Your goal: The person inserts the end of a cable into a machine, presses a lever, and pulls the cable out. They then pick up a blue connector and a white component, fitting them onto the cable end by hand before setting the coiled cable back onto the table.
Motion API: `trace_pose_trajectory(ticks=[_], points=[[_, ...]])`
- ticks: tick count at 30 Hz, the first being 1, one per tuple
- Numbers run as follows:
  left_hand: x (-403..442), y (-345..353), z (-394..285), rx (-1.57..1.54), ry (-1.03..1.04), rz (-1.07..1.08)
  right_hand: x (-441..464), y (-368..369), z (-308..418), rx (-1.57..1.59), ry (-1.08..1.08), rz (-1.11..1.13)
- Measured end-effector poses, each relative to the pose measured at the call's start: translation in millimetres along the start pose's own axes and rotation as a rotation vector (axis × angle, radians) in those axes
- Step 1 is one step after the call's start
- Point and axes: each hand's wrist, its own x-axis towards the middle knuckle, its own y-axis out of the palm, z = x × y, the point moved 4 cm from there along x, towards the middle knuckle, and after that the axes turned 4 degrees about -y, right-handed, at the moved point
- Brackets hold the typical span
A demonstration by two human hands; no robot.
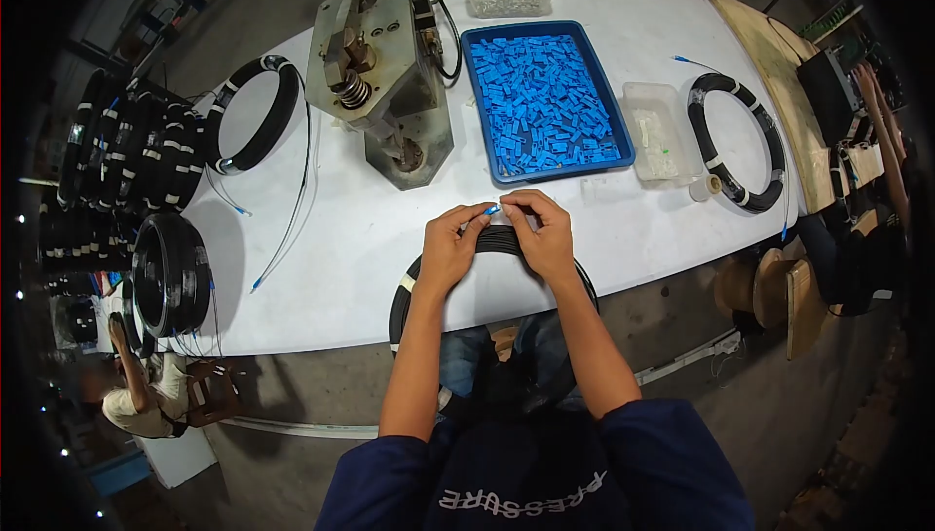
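Left hand point(452, 244) pinched connector point(492, 209), right hand point(548, 238) pinched its tip, likely for steadiness; tray point(565, 172) sat close, probably for reach.

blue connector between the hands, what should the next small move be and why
Probably a gentle check of its seating with the right hand while the left hand steadies it: the left thumb and finger pinch the blue connector, the right fingertips are close at its end, and its fit is too small to judge here.
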Motion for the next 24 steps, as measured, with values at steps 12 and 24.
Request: trace_pose_trajectory(ticks=[12,24], points=[[0.7,0.0,4.5,-0.004,0.015,-0.028,-0.3,0.7,0.4,-0.033,-0.019,-0.005],[-0.4,-0.3,10.0,0.003,-0.024,-0.038,-1.5,1.0,-2.0,-0.039,-0.001,-0.001]])
